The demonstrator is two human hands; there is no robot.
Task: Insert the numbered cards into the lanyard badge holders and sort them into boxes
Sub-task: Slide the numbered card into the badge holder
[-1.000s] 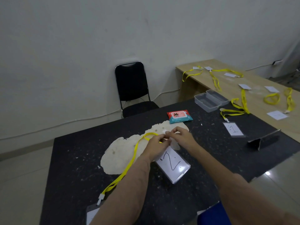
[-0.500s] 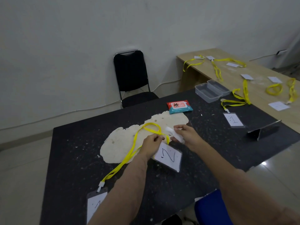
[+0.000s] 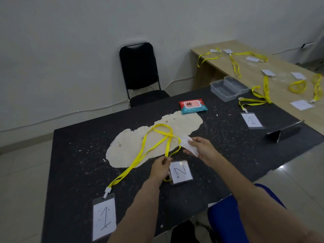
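A badge holder with card "2" (image 3: 180, 172) lies on the black table (image 3: 73, 155) just in front of me. My left hand (image 3: 160, 168) pinches its yellow lanyard (image 3: 167, 146) right beside the holder. My right hand (image 3: 201, 149) holds a crumpled white wipe (image 3: 188, 145) above the table. A second holder with card "1" (image 3: 104, 218) lies at the near left, its yellow lanyard (image 3: 140, 155) running up across the pale patch. A third holder with card "1" (image 3: 251, 120) lies at the right. Two clear plastic boxes (image 3: 228, 87) stand at the table's far right corner.
A pack of wet wipes (image 3: 192, 106) lies beyond the pale worn patch (image 3: 126, 146). A dark phone stand (image 3: 284, 132) sits near the right edge. The wooden table (image 3: 280, 71) at the right carries several yellow lanyards and white cards. A black chair (image 3: 140, 72) stands behind the table.
The card "2" holder has come down flat onto the table nearer to me. My right hand drew away to the right with the white wipe; my left hand moved down along the lanyard.
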